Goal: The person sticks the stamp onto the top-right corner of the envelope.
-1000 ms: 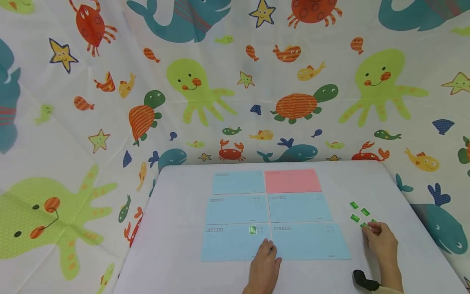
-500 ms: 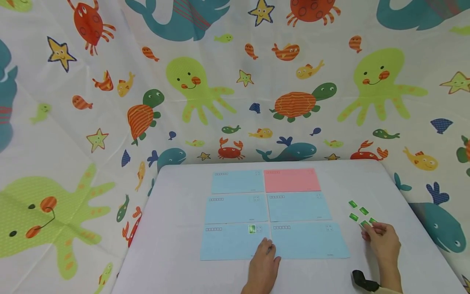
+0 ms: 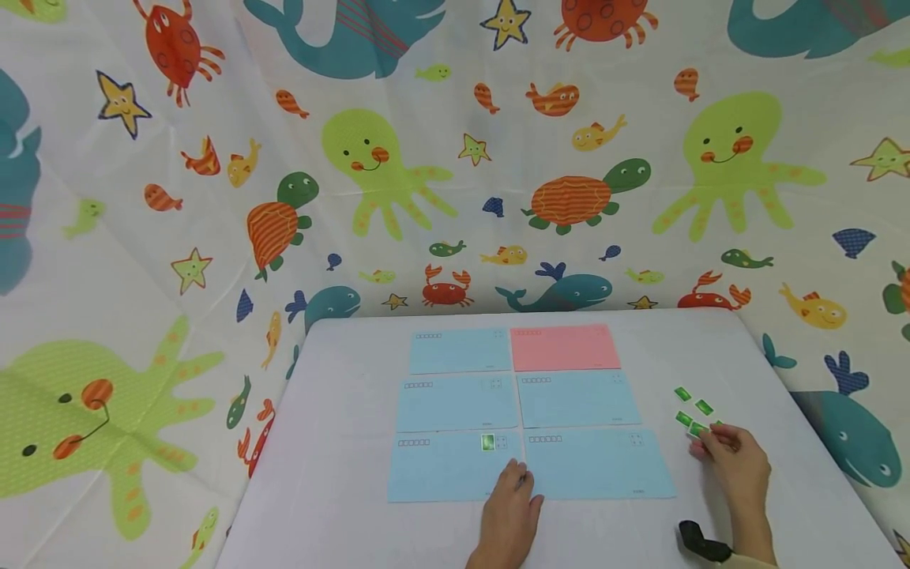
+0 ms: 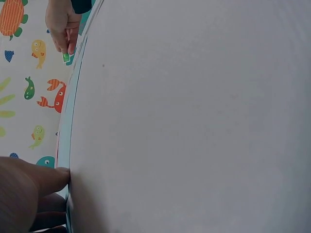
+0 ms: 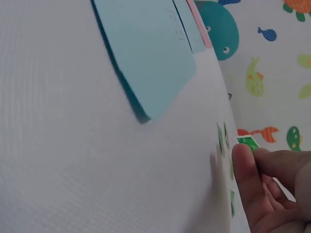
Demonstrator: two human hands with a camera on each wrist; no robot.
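Observation:
My right hand (image 3: pixel 738 466) pinches a small green postage stamp (image 5: pixel 249 141) between thumb and fingers, just over the table at the right. Several loose green stamps (image 3: pixel 704 407) lie around its fingertips, partly hidden by them. My left hand (image 3: pixel 506 510) rests on the lower right part of the front-left blue envelope (image 3: pixel 434 478), its thumb at the near edge in the left wrist view. On that envelope, a green stamp (image 3: pixel 487 442) sits beside the small printed square at the upper right.
Another blue envelope (image 3: pixel 597 474) lies to the right of the left hand. Behind are more blue envelopes (image 3: pixel 455 405) and a pink envelope (image 3: pixel 565 349) at the back right. A sea-animal curtain (image 3: pixel 498 182) hangs behind the white table (image 3: pixel 334 442).
The right hand, low among the loose stamps before, now holds a stamp raised and has shifted slightly left. The left hand stays in place on the envelope.

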